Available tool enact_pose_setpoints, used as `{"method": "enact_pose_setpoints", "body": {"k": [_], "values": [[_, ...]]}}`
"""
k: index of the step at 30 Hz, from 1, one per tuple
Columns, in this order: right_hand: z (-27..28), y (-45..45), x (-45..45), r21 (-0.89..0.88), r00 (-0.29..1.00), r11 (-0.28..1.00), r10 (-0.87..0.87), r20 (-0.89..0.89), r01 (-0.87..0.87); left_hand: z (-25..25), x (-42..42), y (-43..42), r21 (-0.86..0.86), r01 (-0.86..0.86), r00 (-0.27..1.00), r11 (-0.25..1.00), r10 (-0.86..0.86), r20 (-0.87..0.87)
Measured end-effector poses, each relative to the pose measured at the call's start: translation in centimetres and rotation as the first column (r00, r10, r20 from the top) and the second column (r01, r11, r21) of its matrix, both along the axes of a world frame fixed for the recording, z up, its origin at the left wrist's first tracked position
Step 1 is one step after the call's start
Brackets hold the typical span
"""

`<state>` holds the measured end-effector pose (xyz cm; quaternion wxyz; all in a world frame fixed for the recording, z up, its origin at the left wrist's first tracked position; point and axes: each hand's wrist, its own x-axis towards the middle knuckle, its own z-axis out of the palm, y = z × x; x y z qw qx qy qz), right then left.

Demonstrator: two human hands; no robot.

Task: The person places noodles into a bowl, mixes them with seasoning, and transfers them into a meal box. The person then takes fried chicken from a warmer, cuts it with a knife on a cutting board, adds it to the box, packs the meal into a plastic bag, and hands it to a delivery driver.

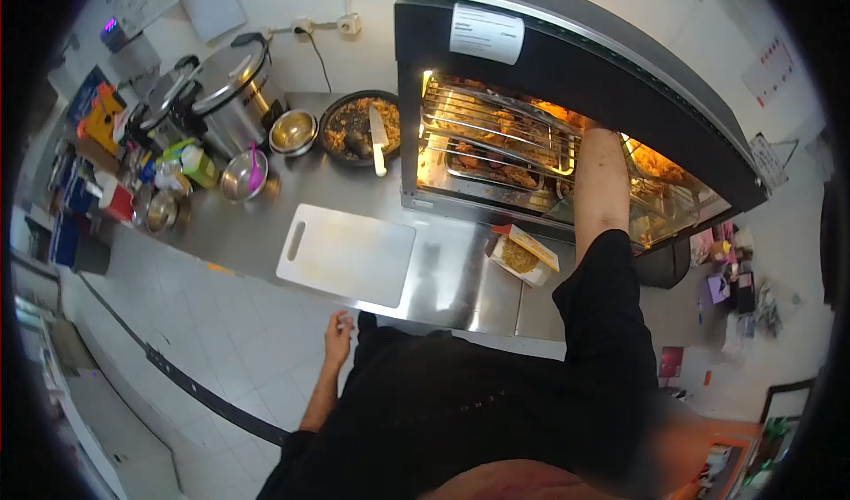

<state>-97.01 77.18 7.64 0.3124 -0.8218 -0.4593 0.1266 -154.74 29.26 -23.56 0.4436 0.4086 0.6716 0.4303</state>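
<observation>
My right forearm [602,181] reaches into a lit food warmer cabinet [567,53]. The cabinet's upper edge hides my right hand, so whatever it touches or holds does not show. Inside, browned fried food [496,165] sits on trays and wire racks [496,126]. My left hand [337,334] hangs beside my body, just off the counter's front edge. Its fingers are loosely bent and apart, with nothing in them. Nearest to it on the counter lies a white cutting board [347,254]. An open carton [524,257] with yellowish food inside stands in front of the warmer.
Left of the warmer, a dark pan [335,150] of food bears a knife [378,137]. Metal bowls [293,132], one with a purple utensil [256,171], and large steel pots [232,93] line the counter. Bottles and packages crowd the far left; bags and small items lie at right.
</observation>
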Motion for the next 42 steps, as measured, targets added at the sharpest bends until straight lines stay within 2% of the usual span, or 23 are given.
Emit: {"method": "enact_pose_setpoints", "body": {"k": [3,4,6,8,13,20,24,34,42], "values": [[0.0,-0.3,0.6,0.049,0.994,0.999,-0.013,-0.112,0.018,-0.9,-0.3,0.9,0.063,0.046,0.995,0.997,-0.040,-0.090],[-0.1,-0.4,0.8,0.072,0.986,0.997,-0.011,-0.164,0.024,-0.3,0.0,1.0,0.017,0.025,0.997,1.000,-0.024,-0.080],[-0.3,-0.3,0.9,0.126,0.959,0.991,0.001,-0.284,0.037,-0.8,0.3,1.1,0.095,0.026,0.995,0.995,-0.016,-0.103],[-0.6,0.3,1.5,0.167,0.919,0.984,0.010,-0.394,0.062,0.5,1.0,0.8,0.063,-0.028,1.000,0.998,0.028,0.008],[-0.7,0.0,2.0,0.235,0.826,0.964,0.030,-0.563,0.125,-0.6,1.7,-1.0,-0.028,-0.149,0.988,0.988,0.150,0.042],[-1.0,-0.3,2.2,0.279,0.747,0.944,0.056,-0.662,0.176,-1.8,2.5,-1.6,-0.053,-0.165,0.979,0.985,0.170,0.112],[-0.7,-0.5,2.2,0.299,0.713,0.934,0.075,-0.698,0.195,-3.4,2.5,-0.9,-0.024,-0.151,0.987,0.988,0.153,0.058],[-0.3,-1.1,2.3,0.330,0.642,0.911,0.103,-0.759,0.245,-2.8,3.0,-0.6,-0.065,-0.128,0.989,0.990,0.132,0.067],[-0.7,-0.9,1.4,0.337,0.604,0.902,0.115,-0.789,0.268,-2.5,1.3,-1.7,-0.071,-0.187,0.979,0.980,0.192,0.071]]}}
